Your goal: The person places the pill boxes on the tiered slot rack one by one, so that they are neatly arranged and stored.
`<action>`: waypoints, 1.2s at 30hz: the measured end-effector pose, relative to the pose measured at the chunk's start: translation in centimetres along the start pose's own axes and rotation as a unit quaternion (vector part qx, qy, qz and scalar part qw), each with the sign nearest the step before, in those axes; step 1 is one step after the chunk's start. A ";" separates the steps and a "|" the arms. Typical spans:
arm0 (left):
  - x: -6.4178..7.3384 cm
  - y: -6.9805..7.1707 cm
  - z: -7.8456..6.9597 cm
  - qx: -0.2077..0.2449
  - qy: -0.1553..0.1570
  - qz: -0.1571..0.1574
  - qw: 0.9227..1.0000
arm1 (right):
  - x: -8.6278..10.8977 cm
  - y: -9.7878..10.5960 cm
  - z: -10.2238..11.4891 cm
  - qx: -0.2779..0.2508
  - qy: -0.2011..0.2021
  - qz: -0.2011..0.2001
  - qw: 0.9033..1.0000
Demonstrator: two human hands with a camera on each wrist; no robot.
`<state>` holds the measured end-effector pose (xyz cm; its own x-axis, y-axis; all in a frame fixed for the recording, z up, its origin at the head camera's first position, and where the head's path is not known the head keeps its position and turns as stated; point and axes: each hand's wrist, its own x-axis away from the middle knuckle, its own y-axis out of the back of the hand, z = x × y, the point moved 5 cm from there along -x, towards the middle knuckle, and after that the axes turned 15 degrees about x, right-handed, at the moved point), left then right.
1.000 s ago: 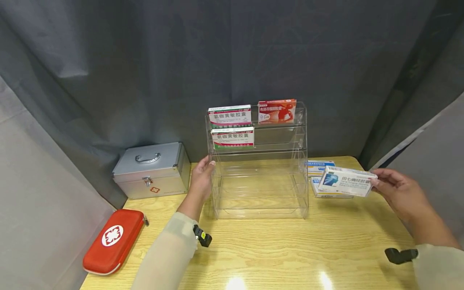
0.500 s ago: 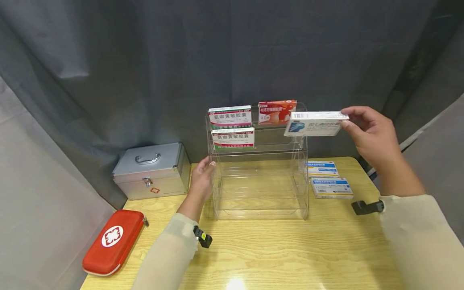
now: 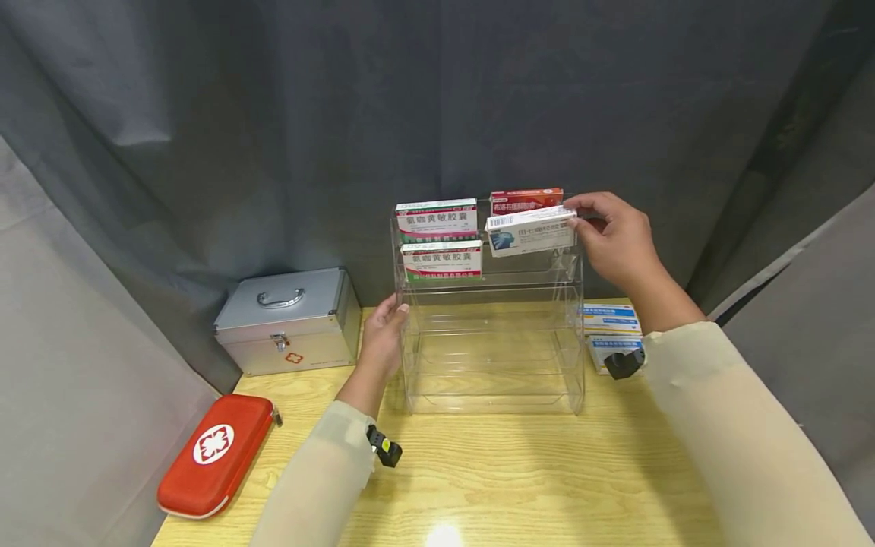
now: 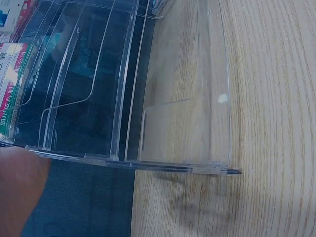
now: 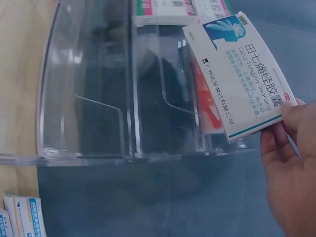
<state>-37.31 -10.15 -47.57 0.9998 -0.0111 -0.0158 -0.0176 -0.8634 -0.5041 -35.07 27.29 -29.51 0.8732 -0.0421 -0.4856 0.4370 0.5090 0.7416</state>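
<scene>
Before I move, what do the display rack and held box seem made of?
Tiered display rack: likely clear, glossy plastic, perhaps acrylic; the tabletop shows through it. Tianqi Tongjing Jiaonang box in the right hand: probably smooth printed cardboard, with crisp straight edges.

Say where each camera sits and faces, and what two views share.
Head: worn on the head, facing forward and down at the clear rack; left hand, right hand and both sleeves show.
Left wrist: worn there, facing the clear rack and tabletop; part of the left hand shows lower left.
Right wrist: worn there, facing the white box; the right hand holding it shows.
Both head and right wrist show the white box and red box.
</scene>
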 end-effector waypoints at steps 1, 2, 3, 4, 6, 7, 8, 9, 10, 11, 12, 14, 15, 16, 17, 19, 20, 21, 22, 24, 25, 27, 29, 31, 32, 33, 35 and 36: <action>0.0 0.0 0.0 0.000 -0.001 0.000 1.000 | 0.0 -0.3 0.0 0.002 0.002 0.001 1.000; 0.0 0.0 0.0 0.001 -0.001 0.001 1.000 | 0.1 -0.7 -0.1 0.004 0.003 0.002 1.000; 0.1 -0.1 0.0 0.002 0.000 0.000 1.000 | 0.2 -1.0 -0.1 0.006 0.003 0.004 1.000; 0.1 -0.1 0.0 0.001 -0.001 0.000 1.000 | 0.3 -1.3 -0.2 0.008 0.003 0.005 1.000; 0.1 -0.1 0.0 0.002 -0.002 -0.001 1.000 | 0.6 -1.9 -0.4 0.007 -0.003 0.009 1.000; 0.1 -0.1 0.0 0.002 -0.002 -0.001 1.000 | 0.7 -2.1 -0.5 0.007 -0.004 0.009 1.000; 0.1 -0.1 0.0 0.002 -0.002 -0.001 1.000 | 0.8 -2.4 -0.6 0.008 -0.004 0.008 1.000; 0.1 -0.1 -0.1 0.001 -0.003 -0.002 1.000 | 0.9 -2.6 -0.7 0.011 -0.001 0.006 1.000; 0.1 -0.1 -0.1 0.001 -0.003 -0.001 1.000 | 1.0 -2.8 -0.7 0.015 0.004 0.003 1.000; 0.1 -0.1 -0.1 0.000 -0.003 -0.001 1.000 | 1.1 -3.0 -0.7 0.019 0.009 -0.002 1.000; 0.2 -0.1 -0.1 0.000 -0.003 -0.001 1.000 | 1.1 -3.1 -0.7 0.024 0.017 -0.007 1.000; 0.2 -0.1 -0.1 -0.001 -0.002 -0.002 1.000 | 1.1 -3.3 -0.6 0.039 0.033 -0.015 0.999; 0.2 -0.1 -0.1 -0.001 -0.002 -0.003 1.000 | 1.2 -3.3 -0.6 0.048 0.041 -0.018 0.998; 0.2 -0.1 -0.1 -0.002 -0.001 -0.003 1.000 | 1.2 -3.4 -0.5 0.058 0.049 -0.018 0.997; 0.2 0.0 -0.1 -0.002 -0.002 -0.005 1.000 | 1.2 -3.4 -0.5 0.071 0.057 -0.014 0.996; 0.2 0.0 -0.1 -0.003 -0.003 -0.006 1.000 | 1.3 -3.6 -0.4 0.104 0.078 -0.004 0.991; 0.2 -0.1 -0.1 -0.003 -0.004 -0.006 1.000 | 1.3 -3.7 -0.4 0.123 0.089 0.003 0.988; 0.2 -0.1 -0.1 -0.003 -0.005 -0.006 1.000 | 1.4 -3.9 -0.4 0.142 0.102 0.007 0.985; 0.1 -0.1 -0.1 -0.003 -0.006 -0.004 1.000 | 1.4 -4.0 -0.4 0.158 0.115 0.010 0.981; 0.1 -0.1 -0.1 -0.002 -0.006 -0.005 1.000 | 1.5 -4.2 -0.4 0.181 0.137 0.012 0.974; 0.1 -0.1 0.0 -0.001 -0.007 -0.004 1.000 | 1.5 -4.3 -0.4 0.188 0.147 0.010 0.971; 0.0 -0.1 0.0 -0.003 -0.007 -0.004 1.000 | 1.5 -4.5 -0.4 0.197 0.163 0.002 0.967; 0.0 -0.1 0.0 -0.006 -0.008 -0.005 1.000 | 1.6 -4.5 -0.3 0.205 0.178 -0.006 0.962; 0.0 -0.1 0.0 -0.008 -0.009 -0.005 1.000 | 1.6 -4.6 -0.3 0.213 0.186 -0.011 0.959; 0.0 -0.1 0.0 -0.008 -0.009 -0.007 1.000 | 1.7 -4.6 -0.3 0.217 0.187 -0.012 0.958; 0.0 -0.1 0.0 -0.009 -0.008 -0.008 1.000 | 1.7 -4.7 -0.3 0.219 0.188 -0.012 0.957; 0.0 -0.1 0.1 -0.008 -0.007 -0.011 1.000 | 1.8 -4.7 -0.4 0.218 0.186 -0.011 0.958; 0.0 -0.1 0.1 -0.008 -0.006 -0.013 1.000 | 1.9 -4.7 -0.5 0.214 0.183 -0.009 0.959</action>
<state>-37.32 -10.01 -47.58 0.9998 0.0164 -0.0128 0.0080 -0.8712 -0.4909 -35.54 25.25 -34.12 0.7646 0.2971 -0.5719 0.5684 0.1073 0.8157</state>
